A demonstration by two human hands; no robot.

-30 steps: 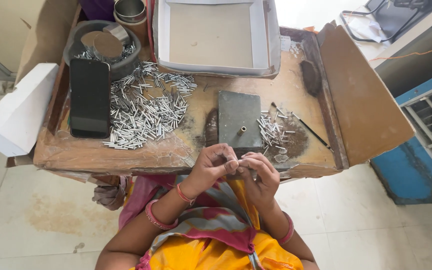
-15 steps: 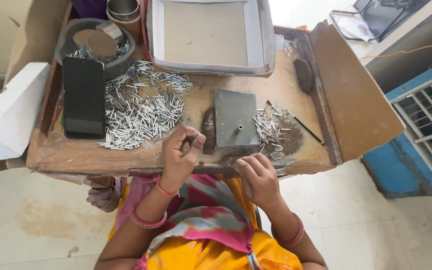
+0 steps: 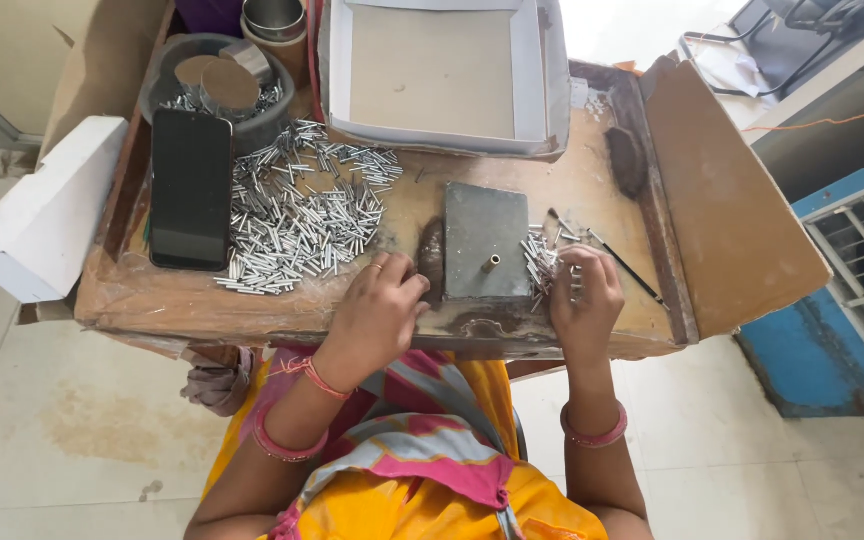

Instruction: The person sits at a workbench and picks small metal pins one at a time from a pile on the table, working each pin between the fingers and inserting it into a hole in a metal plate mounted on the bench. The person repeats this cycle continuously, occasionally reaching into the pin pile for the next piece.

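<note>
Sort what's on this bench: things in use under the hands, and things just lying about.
In use: left hand; right hand; grey metal block; small tube pile; large tube pile.
Lying about: black phone; white tray; white box; round tin.

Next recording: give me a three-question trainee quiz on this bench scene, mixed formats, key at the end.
1. True or false: the right hand rests on the small pile of metal pins beside the grey block.
2. What lies left of the large pin heap? A) phone B) scissors C) cup
3. Fill in: the left hand sits at the bench's ____ edge.

Key: 1 true; 2 A, the black phone; 3 front.
</note>
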